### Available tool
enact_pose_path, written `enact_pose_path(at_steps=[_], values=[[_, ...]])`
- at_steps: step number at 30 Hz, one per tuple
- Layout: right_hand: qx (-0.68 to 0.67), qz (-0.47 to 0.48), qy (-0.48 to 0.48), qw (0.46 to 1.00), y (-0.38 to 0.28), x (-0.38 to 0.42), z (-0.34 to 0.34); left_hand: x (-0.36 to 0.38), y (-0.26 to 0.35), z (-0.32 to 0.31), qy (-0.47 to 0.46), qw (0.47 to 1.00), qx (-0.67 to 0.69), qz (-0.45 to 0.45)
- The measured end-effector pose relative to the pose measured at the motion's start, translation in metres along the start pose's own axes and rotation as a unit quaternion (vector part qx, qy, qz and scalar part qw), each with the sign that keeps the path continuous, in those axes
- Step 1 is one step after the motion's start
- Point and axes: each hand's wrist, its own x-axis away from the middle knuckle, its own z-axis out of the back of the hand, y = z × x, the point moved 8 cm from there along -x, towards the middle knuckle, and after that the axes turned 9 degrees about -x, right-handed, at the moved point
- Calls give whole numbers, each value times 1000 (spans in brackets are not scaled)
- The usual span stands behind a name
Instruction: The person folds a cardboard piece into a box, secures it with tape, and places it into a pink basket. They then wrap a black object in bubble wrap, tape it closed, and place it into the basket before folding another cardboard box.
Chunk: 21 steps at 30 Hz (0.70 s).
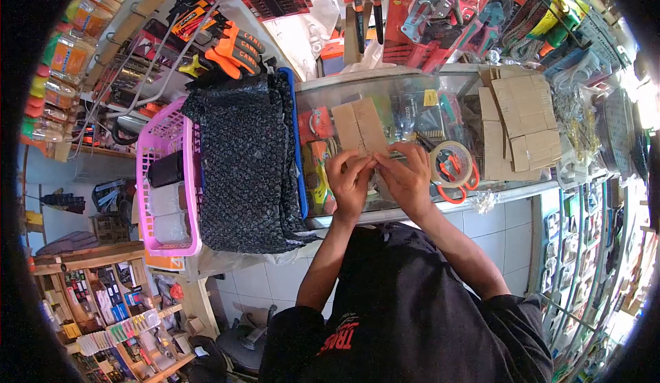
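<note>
My left hand [349, 182] and my right hand [407, 178] meet over the glass counter, fingers pinched and fingertips nearly touching. Whatever lies between the fingertips is too small to make out. Under and just beyond them is a folded strip of brown cardboard [362, 123], its near part largely covered by my hands. Close to my right hand, a roll of tape [466, 157] lies flat, with orange-handled scissors [452, 196] partly under or inside its ring.
Left of my hands, a stack of black bubble wrap [240, 170] lies beside a pink basket [143, 190] holding wrapped items. Flattened cardboard pieces [526, 122] are piled on the right of the glass counter [323, 93]. Packaged tools [440, 18] hang along the far side.
</note>
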Motion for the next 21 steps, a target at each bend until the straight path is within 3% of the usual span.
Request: enact_pose_path(at_steps=[5, 11, 14, 17, 21], values=[[4, -4, -9, 1000, -3, -2, 2, -4, 11, 8, -43, 996, -77, -21], [-10, 1, -25, 1000, -1, -4, 4, 1, -2, 3, -31, 999, 12, 34], [-84, -57, -39, 994, 8, -2, 6, -1, -1, 4, -51, 998, 14, 43], [-150, -139, 53, 977, 6, 1, 31, -3, 1, 6, -96, 994, -6, 46], [-200, -139, 107, 964, 0, 13, 66, -23, 33, 23, -37, 998, 6, 48]])
